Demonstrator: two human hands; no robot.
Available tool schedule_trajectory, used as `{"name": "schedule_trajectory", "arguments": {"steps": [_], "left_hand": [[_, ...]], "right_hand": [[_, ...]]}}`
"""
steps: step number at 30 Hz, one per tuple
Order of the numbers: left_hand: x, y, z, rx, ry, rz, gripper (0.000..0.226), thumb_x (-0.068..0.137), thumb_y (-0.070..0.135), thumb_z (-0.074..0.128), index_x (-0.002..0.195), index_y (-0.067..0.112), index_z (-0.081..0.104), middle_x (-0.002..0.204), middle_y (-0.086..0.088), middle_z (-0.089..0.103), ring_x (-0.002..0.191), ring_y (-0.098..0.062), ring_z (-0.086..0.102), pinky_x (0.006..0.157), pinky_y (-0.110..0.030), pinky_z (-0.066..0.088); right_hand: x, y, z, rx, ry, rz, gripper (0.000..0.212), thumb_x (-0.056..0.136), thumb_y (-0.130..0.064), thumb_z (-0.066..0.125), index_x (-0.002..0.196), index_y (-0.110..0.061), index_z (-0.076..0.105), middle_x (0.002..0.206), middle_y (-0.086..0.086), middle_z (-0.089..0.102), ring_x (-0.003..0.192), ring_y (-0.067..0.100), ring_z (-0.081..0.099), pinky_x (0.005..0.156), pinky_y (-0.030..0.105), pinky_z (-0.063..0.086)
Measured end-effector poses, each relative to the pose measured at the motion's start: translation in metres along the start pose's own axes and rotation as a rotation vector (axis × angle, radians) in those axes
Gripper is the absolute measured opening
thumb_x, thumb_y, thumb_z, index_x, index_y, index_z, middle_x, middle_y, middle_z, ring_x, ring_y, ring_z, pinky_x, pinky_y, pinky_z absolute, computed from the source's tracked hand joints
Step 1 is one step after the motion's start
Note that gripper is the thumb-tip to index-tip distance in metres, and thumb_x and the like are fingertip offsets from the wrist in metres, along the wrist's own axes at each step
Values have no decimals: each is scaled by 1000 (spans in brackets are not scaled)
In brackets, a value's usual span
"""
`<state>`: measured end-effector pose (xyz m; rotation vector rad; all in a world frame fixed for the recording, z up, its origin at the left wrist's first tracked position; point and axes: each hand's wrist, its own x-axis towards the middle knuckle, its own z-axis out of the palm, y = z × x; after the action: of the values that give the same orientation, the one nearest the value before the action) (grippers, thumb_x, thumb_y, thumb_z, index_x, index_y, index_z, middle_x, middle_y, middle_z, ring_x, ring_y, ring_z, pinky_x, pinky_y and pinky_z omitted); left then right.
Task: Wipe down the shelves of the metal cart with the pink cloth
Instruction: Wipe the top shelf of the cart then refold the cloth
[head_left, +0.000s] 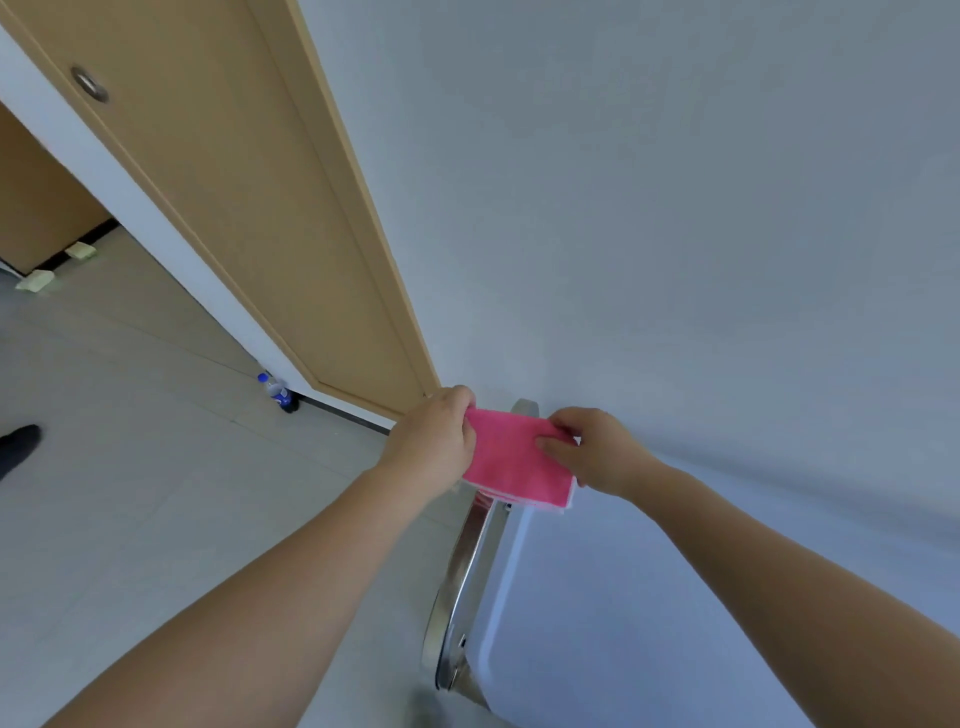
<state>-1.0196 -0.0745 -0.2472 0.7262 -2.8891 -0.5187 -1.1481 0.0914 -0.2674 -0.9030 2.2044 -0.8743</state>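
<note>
Both hands hold the pink cloth (511, 457) up in the air, stretched between them above the metal cart (467, 566): the left hand (434, 447) has its fingers clenched over the cloth's left edge, and the right hand (592, 452) pinches the right edge, thumb on the near face and fingers curled behind. The cloth looks folded into a thick rectangle, with paler layers showing at its lower right corner. It is light, soft and limp, likely a fleecy microfibre that will not slip from the fingers but will sag or unfold if only one corner is held; for wiping, a flat palm pressed over the folded pad should serve better than an edge pinch. Only the cart's shiny curved rim and a pale top shelf (597, 623) are in view, low and to the right, close against the white wall (675, 208); any lower shelves are hidden. The raised rim may catch the cloth at the end of each stroke, and the wall leaves little room on the right side. To the left the tiled floor (156, 467) lies open, with a wooden door (249, 208), a small bottle (278, 392) standing by its foot, and another person's dark shoe (18, 441) at the far left edge.
</note>
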Motion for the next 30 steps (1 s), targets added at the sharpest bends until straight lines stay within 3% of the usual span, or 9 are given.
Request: {"name": "schedule_trajectory", "arguments": {"steps": [4, 7, 9, 11, 17, 21, 23, 26, 30], "left_hand": [[37, -14, 44, -7, -173, 45, 28, 90, 23, 47, 116, 14, 47, 116, -7, 51, 97, -23, 52, 76, -37, 47], [53, -14, 83, -126, -353, 33, 58, 92, 30, 48, 141, 13, 21, 150, -13, 17, 117, -30, 48, 93, -40, 46], [57, -9, 102, -151, -438, 15, 67, 93, 29, 47, 146, 15, 7, 154, -17, 0, 120, -35, 47, 95, -42, 45], [61, -4, 114, -143, -468, 15, 66, 92, 23, 45, 145, 11, 7, 150, -21, 12, 114, -38, 50, 91, -44, 46], [103, 6, 132, 33, -499, -1, 51, 84, 17, 45, 130, 1, 32, 121, -17, 43, 105, -35, 52, 79, -39, 43], [148, 19, 139, 251, -785, 106, 14, 80, 19, 46, 77, 9, 56, 95, -14, 59, 80, -27, 58, 69, -30, 40], [165, 23, 148, 412, -924, 204, 22, 81, 15, 45, 61, 13, 52, 78, -9, 57, 65, -25, 53, 68, -30, 42], [179, 30, 162, 543, -1024, 272, 18, 79, 16, 46, 69, 11, 60, 74, -3, 54, 70, -26, 54, 72, -33, 46], [186, 35, 171, 627, -1126, 271, 15, 69, 19, 56, 55, 15, 59, 72, -2, 60, 70, -26, 60, 73, -34, 49]], "right_hand": [[35, 22, 20, -66, 46, 205, 14, 85, -20, 52, 72, -20, 55, 70, 0, 55, 67, 23, 54, 60, 33, 45], [48, 40, 34, -108, 98, 336, 7, 84, -21, 54, 83, -19, 61, 80, 1, 60, 78, 24, 55, 62, 28, 41], [51, 46, 39, -115, 136, 384, 20, 86, -25, 57, 103, -19, 63, 100, 2, 62, 90, 24, 58, 74, 29, 44], [49, 48, 39, -130, 197, 420, 34, 87, -32, 58, 119, -21, 58, 114, 1, 58, 101, 22, 57, 82, 28, 42], [38, 58, 33, -123, 272, 477, 31, 88, -30, 57, 118, -24, 58, 116, -1, 58, 91, 14, 52, 79, 23, 36], [35, 61, 28, -171, 241, 483, 33, 90, -31, 54, 122, -25, 55, 119, -3, 56, 92, 13, 52, 79, 24, 39], [33, 64, 25, -240, 227, 471, 35, 92, -31, 50, 125, -24, 53, 123, -3, 54, 100, 18, 56, 83, 26, 42], [30, 67, 21, -333, 203, 432, 34, 93, -31, 46, 127, -24, 52, 124, -3, 53, 106, 20, 56, 84, 29, 43], [29, 71, 16, -346, 152, 407, 30, 93, -31, 46, 121, -26, 56, 118, -5, 58, 104, 17, 56, 82, 28, 43]]}}
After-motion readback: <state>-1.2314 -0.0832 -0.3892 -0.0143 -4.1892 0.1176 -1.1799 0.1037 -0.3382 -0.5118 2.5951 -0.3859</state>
